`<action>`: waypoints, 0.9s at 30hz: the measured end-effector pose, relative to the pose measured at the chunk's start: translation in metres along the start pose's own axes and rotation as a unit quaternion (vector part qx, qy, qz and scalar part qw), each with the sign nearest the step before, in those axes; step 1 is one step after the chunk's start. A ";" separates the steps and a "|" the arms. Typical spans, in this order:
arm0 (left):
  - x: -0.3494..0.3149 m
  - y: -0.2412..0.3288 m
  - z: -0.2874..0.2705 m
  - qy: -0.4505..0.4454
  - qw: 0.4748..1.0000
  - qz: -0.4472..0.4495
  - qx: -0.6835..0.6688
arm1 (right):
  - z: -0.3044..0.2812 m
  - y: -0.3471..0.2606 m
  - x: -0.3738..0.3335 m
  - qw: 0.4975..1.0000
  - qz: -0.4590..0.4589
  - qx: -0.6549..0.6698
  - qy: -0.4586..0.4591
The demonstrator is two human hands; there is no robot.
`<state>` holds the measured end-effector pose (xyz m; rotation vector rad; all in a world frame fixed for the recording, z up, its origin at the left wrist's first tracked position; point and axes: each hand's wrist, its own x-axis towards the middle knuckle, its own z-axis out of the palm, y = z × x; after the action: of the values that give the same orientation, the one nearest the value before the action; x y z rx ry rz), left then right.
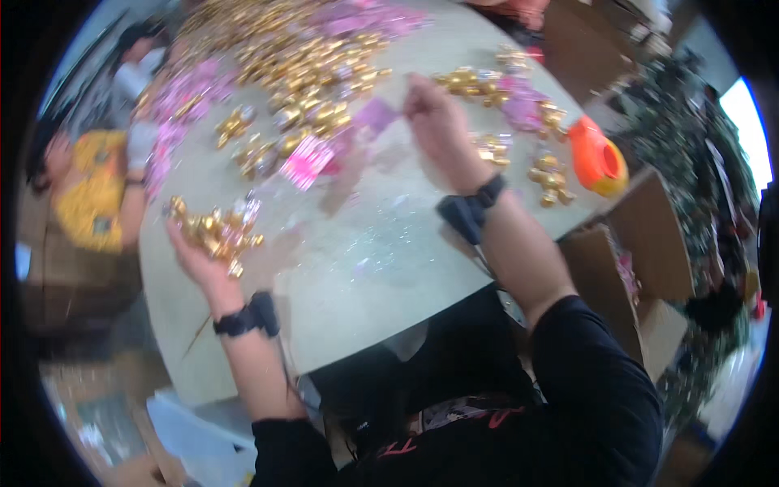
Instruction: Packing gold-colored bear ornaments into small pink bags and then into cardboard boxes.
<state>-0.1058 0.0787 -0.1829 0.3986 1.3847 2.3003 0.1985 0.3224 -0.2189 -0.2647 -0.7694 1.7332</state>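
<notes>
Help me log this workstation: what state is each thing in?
Left hand: cupped around shiny golden pieces.
Right hand: fingers curled; any hold unclear.
Large shiny golden heap: spread loose across the pale table.
Flat pink-and-white packet: lying near the heap.
Brown cardboard box: open, pink contents visible.
Rounded orange-yellow object: opening uncovered.

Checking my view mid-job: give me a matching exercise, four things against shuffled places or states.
1. Left hand
2. Bright pink card
3. Orange-and-yellow container
4. Cardboard box

A. On the table, near its right edge
B. Holding gold pieces
C. Beside the table, open
D. Between the left hand and right hand

Pairs: 1-B; 2-D; 3-A; 4-C
</notes>
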 end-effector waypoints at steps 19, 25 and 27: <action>-0.015 -0.008 0.003 -0.125 0.880 0.211 0.406 | 0.050 0.019 -0.042 0.983 0.107 -0.106 -0.104; 0.002 -0.023 -0.015 -0.028 0.871 0.394 0.294 | 0.046 0.016 -0.047 0.944 0.122 -0.263 -0.160; 0.000 -0.021 -0.011 -0.040 0.858 0.431 0.276 | 0.050 0.027 -0.049 0.924 0.012 -0.352 -0.148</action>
<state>-0.1063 0.0789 -0.2070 1.5486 2.1115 2.3715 0.1655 0.2558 -0.2074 -0.5026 -1.6136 1.4733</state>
